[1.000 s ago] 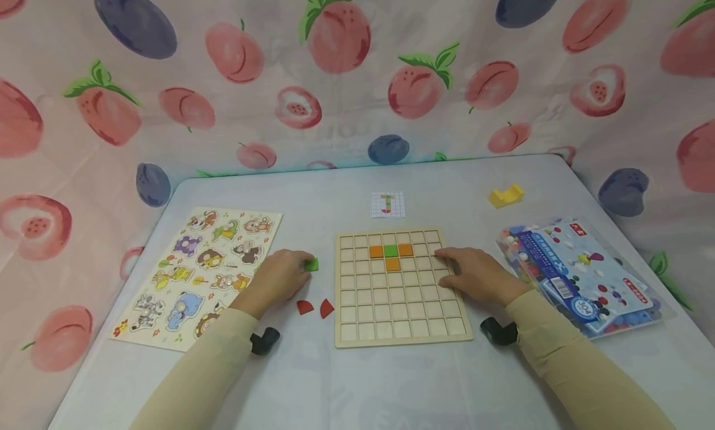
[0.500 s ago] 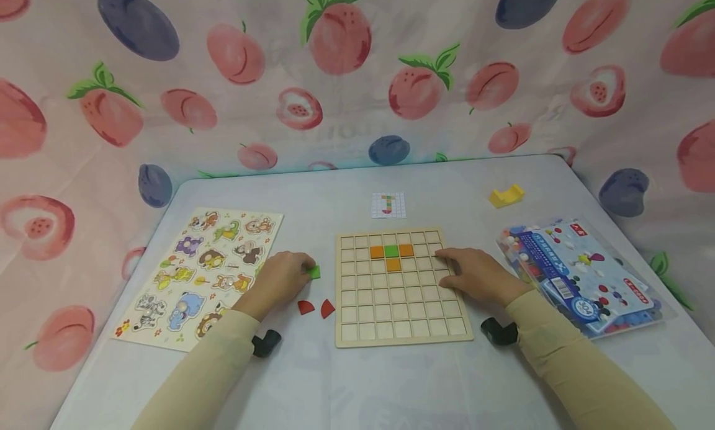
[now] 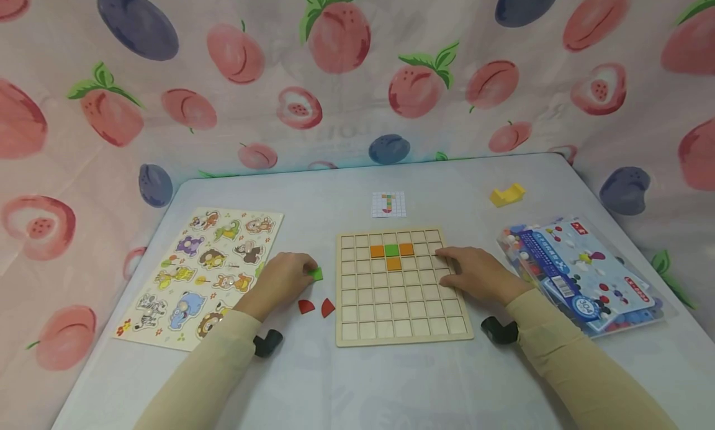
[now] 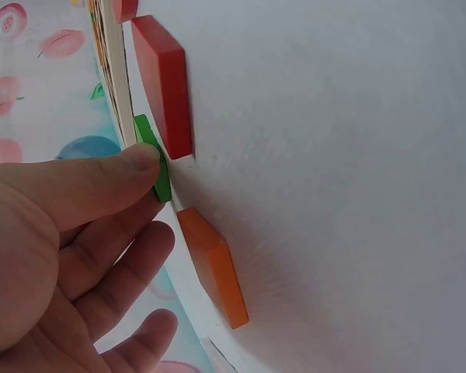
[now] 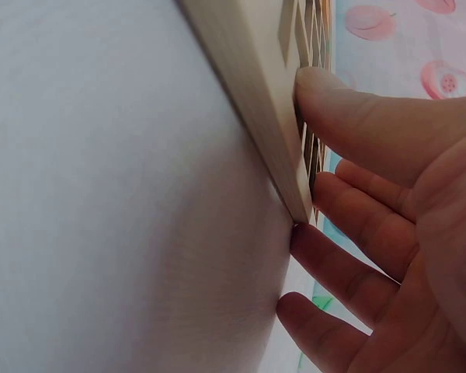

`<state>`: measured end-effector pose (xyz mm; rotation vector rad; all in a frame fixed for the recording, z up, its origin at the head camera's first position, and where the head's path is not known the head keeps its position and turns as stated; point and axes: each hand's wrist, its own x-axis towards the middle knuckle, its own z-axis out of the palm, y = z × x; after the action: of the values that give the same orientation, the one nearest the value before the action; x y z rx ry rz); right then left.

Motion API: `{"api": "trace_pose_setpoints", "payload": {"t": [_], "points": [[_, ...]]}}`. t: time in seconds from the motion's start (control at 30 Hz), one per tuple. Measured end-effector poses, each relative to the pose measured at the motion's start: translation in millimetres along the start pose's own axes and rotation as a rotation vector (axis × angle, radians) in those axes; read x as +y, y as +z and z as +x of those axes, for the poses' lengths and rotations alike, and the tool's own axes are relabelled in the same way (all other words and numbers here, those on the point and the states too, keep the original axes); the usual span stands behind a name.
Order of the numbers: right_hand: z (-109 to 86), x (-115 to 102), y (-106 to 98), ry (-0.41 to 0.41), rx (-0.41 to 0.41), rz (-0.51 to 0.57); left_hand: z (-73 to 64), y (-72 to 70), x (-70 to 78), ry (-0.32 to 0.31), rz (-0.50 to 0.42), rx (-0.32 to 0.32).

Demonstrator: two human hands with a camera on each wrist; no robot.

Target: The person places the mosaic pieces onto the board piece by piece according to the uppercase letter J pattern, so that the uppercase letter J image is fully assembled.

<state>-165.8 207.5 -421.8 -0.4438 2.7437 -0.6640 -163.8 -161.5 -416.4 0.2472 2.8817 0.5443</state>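
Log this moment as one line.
left hand: pinches green tile; right hand: touches grid board; on board: four tiles; loose: two red pieces, orange tile

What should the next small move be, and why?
Probably carry the green tile pinched in the left hand to the board square below the lowest orange tile: the pattern card appears to show green there, and that square is bare.

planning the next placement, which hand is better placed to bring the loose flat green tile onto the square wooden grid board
Likely the left hand: it pinches the loose flat green tile, left of the square wooden grid board. The right hand touches the board's right edge, farther from the tile.
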Motion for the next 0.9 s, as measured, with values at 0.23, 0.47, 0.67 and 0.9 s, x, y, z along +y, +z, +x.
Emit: {"api": "trace_pose_setpoints", "payload": {"t": [0.23,0.47,0.67,0.9], "points": [[-1.1,1.2,0.3,-0.015,0.004,-0.003,-0.6,0.3,0.1,0.009,0.002,-0.003],[0.3,0.7,0.1,0.001,-0.007,-0.008,0.4,1.9,0.8,0.021,-0.008,-0.004],[0.2,-0.2,-0.3,-0.001,-0.007,-0.009,1.0,3.1,7.3,0.023,0.004,-0.007],[-0.1,-0.9,-0.6,0.005,-0.01,-0.001,-0.8,2.0,17.6,0.049,0.011,-0.004]]}}
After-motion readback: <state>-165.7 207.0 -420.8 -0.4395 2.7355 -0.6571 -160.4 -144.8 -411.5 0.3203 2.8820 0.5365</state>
